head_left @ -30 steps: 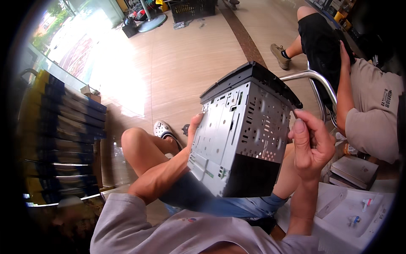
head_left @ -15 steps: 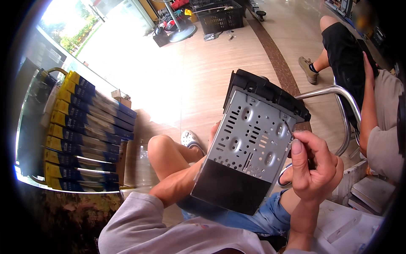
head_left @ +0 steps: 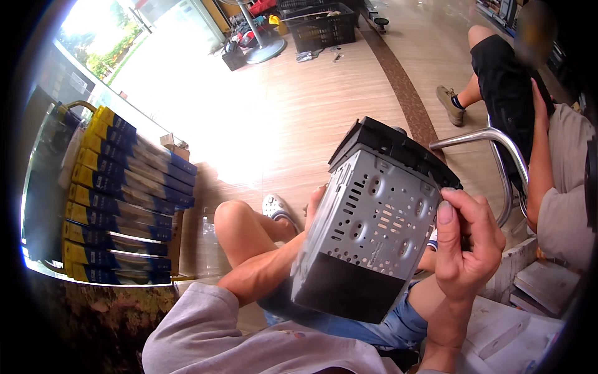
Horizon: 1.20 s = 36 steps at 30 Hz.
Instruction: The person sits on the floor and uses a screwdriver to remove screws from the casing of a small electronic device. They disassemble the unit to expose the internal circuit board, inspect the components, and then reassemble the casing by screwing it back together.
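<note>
A car stereo (head_left: 374, 224) is held up over my lap, tilted. Its grey metal case is full of holes and slots, a black panel covers the near end, and a black front frame with a knob faces away. My left hand (head_left: 316, 202) grips the unit from its left side; most of the fingers are hidden behind the case. At the right edge, close to the black frame, my right hand (head_left: 468, 234) pinches with thumb and forefinger. A thin dark sliver shows by those fingertips, too small to name.
On the left stands a rack of yellow and blue long packages (head_left: 118, 206). A chrome chair frame (head_left: 492, 134) and a seated person (head_left: 507, 81) are at the right. Farther off are a black crate (head_left: 321, 31) and a fan stand (head_left: 265, 50). A white box (head_left: 504, 336) sits lower right.
The car stereo has tipped and turned a little, so more of its left side wall shows. It has shifted slightly right and down. My right hand stays at its edge.
</note>
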Available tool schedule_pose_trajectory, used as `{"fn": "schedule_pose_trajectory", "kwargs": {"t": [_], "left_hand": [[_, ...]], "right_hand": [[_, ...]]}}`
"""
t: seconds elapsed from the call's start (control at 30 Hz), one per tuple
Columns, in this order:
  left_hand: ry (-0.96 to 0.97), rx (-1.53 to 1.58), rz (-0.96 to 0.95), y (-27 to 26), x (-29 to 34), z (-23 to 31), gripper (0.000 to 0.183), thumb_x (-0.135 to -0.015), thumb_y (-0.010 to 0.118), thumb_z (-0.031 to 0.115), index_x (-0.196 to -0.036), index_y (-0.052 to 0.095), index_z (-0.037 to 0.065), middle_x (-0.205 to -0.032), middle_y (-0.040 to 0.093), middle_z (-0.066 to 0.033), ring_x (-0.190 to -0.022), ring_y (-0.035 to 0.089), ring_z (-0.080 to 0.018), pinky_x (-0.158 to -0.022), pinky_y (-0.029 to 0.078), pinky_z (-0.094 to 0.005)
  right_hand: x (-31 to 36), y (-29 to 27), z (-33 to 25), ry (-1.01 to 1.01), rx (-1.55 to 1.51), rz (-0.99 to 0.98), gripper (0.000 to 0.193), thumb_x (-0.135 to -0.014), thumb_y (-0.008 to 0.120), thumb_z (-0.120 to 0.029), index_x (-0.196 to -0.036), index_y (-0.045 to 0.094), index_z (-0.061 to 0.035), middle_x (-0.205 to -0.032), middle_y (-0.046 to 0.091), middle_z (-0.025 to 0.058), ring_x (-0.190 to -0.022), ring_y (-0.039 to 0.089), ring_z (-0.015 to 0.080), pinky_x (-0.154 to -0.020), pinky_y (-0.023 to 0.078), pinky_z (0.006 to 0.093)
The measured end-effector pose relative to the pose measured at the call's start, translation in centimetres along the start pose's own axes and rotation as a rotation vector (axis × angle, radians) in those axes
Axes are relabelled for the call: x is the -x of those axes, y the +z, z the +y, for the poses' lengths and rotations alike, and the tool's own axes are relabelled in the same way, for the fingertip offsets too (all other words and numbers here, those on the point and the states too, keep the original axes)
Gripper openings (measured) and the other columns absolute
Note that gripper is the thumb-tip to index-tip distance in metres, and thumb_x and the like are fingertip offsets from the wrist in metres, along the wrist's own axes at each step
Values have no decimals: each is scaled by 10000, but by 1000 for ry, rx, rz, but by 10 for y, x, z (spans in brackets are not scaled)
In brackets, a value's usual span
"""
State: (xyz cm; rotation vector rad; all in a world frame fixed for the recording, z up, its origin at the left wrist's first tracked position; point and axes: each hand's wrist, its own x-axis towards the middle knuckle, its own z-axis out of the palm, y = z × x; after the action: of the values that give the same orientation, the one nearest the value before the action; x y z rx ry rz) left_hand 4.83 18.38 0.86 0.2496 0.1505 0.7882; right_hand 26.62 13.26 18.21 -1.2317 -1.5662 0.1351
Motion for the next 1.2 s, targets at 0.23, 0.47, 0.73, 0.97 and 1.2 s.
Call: {"fn": "schedule_pose_trajectory", "kwargs": {"t": [0.23,0.47,0.73,0.97,1.2], "left_hand": [[-29,19,-2,1,-2,-1,887,-837,605,559,-1524,398,38,-1442,529,-227,-1251,590,-389,-1032,512,-521],[-37,14,2,0,-7,-3,900,-825,614,557,-1526,395,36,-1445,522,-234,-1255,583,-399,-1034,507,-533],[-47,6,10,0,-7,-3,915,-811,625,553,-1527,392,34,-1449,514,-242,-1261,575,-412,-1036,501,-546],[-62,1,10,-1,-10,-5,928,-798,634,550,-1529,390,32,-1453,507,-249,-1266,568,-422,-1039,496,-557],[-64,9,13,-1,-10,-5,941,-786,643,547,-1530,387,31,-1456,500,-256,-1271,561,-433,-1041,491,-568]], "right_hand": [[7,-6,9,-18,-58,-6,117,-892,688,-27,-1005,713,-13,-729,609,38,-564,531,108,-511,376,238],[8,-8,11,-3,-45,-46,131,-924,671,-19,-1041,700,31,-761,590,30,-604,483,69,-533,357,216],[6,-3,9,-31,-20,-3,118,-926,673,-15,-1036,706,13,-742,598,36,-594,518,83,-529,378,229],[7,-6,12,-22,-87,-2,125,-923,669,-7,-1042,703,14,-732,600,47,-565,534,100,-524,380,232],[5,-5,12,-76,-15,29,128,-922,664,6,-1042,708,10,-733,604,53,-560,543,105,-513,386,242]]}}
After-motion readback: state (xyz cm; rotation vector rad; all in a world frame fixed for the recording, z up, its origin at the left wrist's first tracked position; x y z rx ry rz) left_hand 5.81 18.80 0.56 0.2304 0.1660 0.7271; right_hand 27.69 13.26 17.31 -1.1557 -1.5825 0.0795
